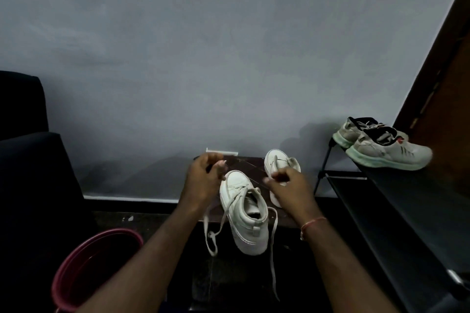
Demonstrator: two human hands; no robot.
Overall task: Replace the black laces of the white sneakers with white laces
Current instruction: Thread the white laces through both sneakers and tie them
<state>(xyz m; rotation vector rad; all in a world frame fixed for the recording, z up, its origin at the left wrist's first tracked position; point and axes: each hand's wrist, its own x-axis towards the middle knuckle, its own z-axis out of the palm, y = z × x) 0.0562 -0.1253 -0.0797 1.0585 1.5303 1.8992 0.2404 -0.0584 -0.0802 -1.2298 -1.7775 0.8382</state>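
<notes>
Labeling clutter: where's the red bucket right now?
Head view, lower left: the red bucket sits on the dark floor, left of the left forearm and the near white sneaker.

Home interior, prob. an entry corner or spare rm, dimly lit. Plain grey painted wall (229, 58) w/ a white skirting strip (127, 198) along the dark floor (152, 216). At right, a black tiered shoe rack (381, 198) w/ a worn pair of grey running shoes (386, 147) on its top shelf, beside a brown wooden door (452, 84). At left, a dark upholstered chair (25, 147); below it, a pink-red plastic bucket (109, 232). In the middle, white sneakers (245, 221) on a low dark stand (244, 163) by the wall.
</notes>
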